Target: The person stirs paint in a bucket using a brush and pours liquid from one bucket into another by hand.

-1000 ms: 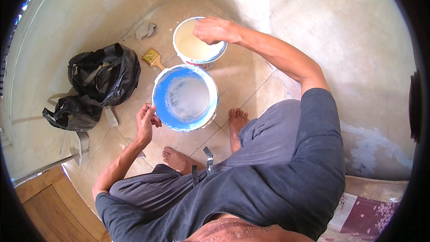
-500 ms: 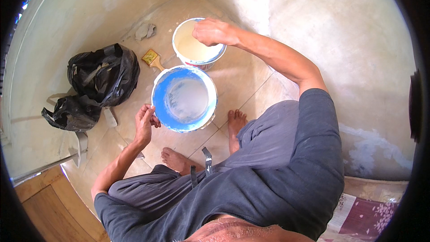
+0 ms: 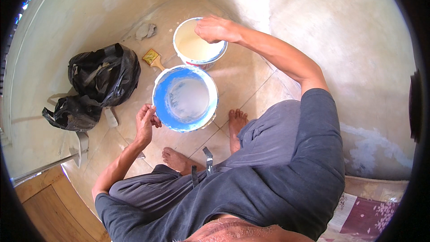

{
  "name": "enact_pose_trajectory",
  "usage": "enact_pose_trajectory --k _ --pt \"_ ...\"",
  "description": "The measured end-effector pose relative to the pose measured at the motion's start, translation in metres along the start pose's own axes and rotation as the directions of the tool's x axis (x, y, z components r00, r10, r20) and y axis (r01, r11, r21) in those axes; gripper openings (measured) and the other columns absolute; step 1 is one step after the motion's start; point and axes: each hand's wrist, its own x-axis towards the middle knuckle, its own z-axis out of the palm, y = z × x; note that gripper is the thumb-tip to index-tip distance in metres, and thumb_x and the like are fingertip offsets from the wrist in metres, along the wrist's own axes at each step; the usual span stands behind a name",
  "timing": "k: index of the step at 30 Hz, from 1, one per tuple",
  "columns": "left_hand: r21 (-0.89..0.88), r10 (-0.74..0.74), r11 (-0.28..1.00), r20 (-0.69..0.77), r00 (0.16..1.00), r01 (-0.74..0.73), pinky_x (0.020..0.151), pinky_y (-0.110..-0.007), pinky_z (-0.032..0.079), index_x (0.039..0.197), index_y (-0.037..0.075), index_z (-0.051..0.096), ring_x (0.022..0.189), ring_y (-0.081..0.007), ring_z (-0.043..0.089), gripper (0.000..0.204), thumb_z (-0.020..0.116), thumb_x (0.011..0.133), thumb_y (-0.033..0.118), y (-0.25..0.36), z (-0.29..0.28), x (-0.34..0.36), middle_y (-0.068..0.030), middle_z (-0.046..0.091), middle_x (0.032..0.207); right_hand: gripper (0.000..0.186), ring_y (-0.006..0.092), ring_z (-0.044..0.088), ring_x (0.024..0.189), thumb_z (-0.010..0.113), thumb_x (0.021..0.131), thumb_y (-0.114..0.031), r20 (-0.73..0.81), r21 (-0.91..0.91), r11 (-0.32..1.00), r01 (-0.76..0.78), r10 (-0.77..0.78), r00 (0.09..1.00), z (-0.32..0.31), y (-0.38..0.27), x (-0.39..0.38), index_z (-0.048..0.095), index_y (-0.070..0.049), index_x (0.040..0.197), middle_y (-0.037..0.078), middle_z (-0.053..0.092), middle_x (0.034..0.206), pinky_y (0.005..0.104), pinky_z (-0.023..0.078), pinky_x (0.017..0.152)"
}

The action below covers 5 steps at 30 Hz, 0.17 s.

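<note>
My left hand has its thumb and fingers closed on the left rim of a blue bucket, whose inside is smeared with whitish residue around the bottom. Just beyond it stands a white bucket holding cream-coloured liquid, apparently paint. Over that bucket's far right side is my right hand, its fingers curled together; whatever they grip, if anything, is hidden beneath the hand. A paintbrush with a wooden handle lies beside the blue bucket, its handle toward the rim.
Black plastic bags sit open on the left, with a scraper-like flat piece by them. A crumpled grey scrap lies near the wall corner. Walls close in left and right. My bare feet are near the blue bucket.
My right hand has shifted very slightly to the right over the white bucket. My left hand keeps its grip on the blue bucket's rim.
</note>
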Motion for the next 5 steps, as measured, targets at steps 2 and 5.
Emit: enact_pose_trajectory --k 2,5 --pt "0.009 0.006 1.0 0.002 1.0 -0.006 0.047 -0.023 0.041 0.09 0.01 0.054 0.047 -0.0121 0.056 0.021 0.058 0.098 0.029 -0.003 -0.001 0.001 -0.0007 0.055 0.059 0.008 0.0319 0.065 0.076 0.064 0.07 -0.009 0.209 0.055 0.996 -0.074 0.061 0.976 -0.002 0.0 0.003 0.062 -0.002 0.066 0.02 0.063 0.074 0.0425 0.051 0.06" --pt "0.001 -0.016 1.0 0.004 1.0 0.016 0.047 -0.023 0.042 0.091 0.01 0.054 0.047 -0.0123 0.056 0.022 0.059 0.098 0.031 -0.002 -0.001 0.001 -0.0014 0.056 0.059 0.009 0.0315 0.066 0.077 0.067 0.067 -0.011 0.311 0.045 0.993 -0.11 0.091 0.946 0.001 0.0 0.016 0.064 -0.002 0.067 0.021 0.065 0.077 0.0417 0.051 0.059"
